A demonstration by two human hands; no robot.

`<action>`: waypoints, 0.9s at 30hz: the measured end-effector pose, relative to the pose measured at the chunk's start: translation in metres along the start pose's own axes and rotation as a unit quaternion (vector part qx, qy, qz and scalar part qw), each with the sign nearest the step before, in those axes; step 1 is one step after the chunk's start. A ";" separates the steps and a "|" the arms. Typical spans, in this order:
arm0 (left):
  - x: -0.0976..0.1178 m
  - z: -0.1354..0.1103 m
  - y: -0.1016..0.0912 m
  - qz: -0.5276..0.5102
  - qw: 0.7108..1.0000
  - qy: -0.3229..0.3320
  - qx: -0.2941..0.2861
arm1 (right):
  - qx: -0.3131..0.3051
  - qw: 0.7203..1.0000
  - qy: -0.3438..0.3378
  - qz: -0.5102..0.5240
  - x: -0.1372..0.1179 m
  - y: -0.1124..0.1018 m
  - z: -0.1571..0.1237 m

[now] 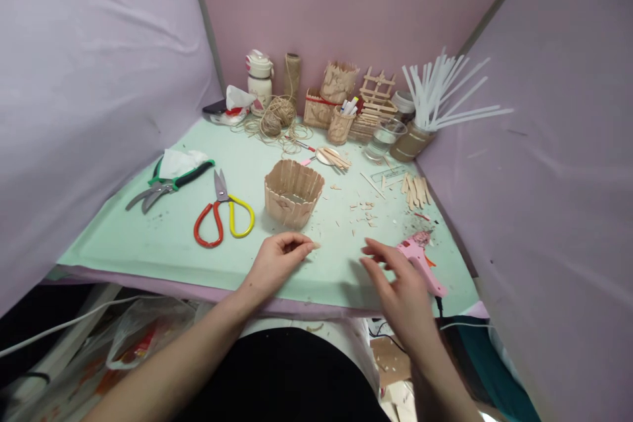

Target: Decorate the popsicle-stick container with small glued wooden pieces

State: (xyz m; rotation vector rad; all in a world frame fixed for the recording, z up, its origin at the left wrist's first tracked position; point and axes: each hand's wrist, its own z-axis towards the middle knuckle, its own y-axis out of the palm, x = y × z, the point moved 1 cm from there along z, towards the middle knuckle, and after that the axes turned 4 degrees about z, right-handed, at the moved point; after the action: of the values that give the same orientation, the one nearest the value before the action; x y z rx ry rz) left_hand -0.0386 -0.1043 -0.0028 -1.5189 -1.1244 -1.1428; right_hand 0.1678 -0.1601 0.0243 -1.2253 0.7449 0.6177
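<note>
My left hand (284, 256) is closed in a pinch just in front of the basket, a small pale piece (316, 246) showing at the fingertips; its kind is too small to make out. To the right, my right hand (395, 277) hovers with thumb and fingers apart, holding nothing. Beside it lies a pink glue gun (420, 260), partly covered by that hand. The open basket (291, 201) of wooden craft sticks stands upright, with a scalloped rim. Small wood offcuts (366, 206) are scattered to its right.
Scissors (221, 208) and green-handled pruning shears (168, 186) lie at left. Craft sticks (416, 191) lie at right. Behind are twine balls (277, 115), a water cup (382, 142), glue sticks in a holder (411, 143), stick-built boxes (319, 109) and a bottle (260, 84).
</note>
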 end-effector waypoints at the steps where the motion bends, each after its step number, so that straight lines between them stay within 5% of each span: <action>1: -0.001 -0.002 -0.002 -0.004 1.000 0.002 0.008 | 0.040 0.998 -0.006 -0.053 0.008 -0.013 -0.003; 5: -0.004 -0.009 -0.012 0.000 0.997 0.048 0.058 | 0.128 0.957 0.017 -0.261 0.056 -0.058 -0.011; 10: -0.005 -0.012 -0.021 0.003 0.990 0.099 0.099 | 0.083 0.938 0.038 -0.333 0.109 -0.065 -0.007; 16: -0.002 -0.009 -0.019 0.006 0.985 0.128 0.114 | 0.095 0.940 0.056 -0.323 0.114 -0.054 -0.001; 27: -0.001 -0.008 -0.022 0.067 0.973 0.174 0.134 | 0.128 0.940 -0.021 -0.315 0.113 -0.048 -0.003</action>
State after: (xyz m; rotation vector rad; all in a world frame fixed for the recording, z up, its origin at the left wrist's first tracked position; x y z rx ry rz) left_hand -0.0615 -0.1087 0.0001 -1.1173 -0.8807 -1.0662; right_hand 0.2742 -0.1717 -0.0361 -1.1197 0.3439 0.0128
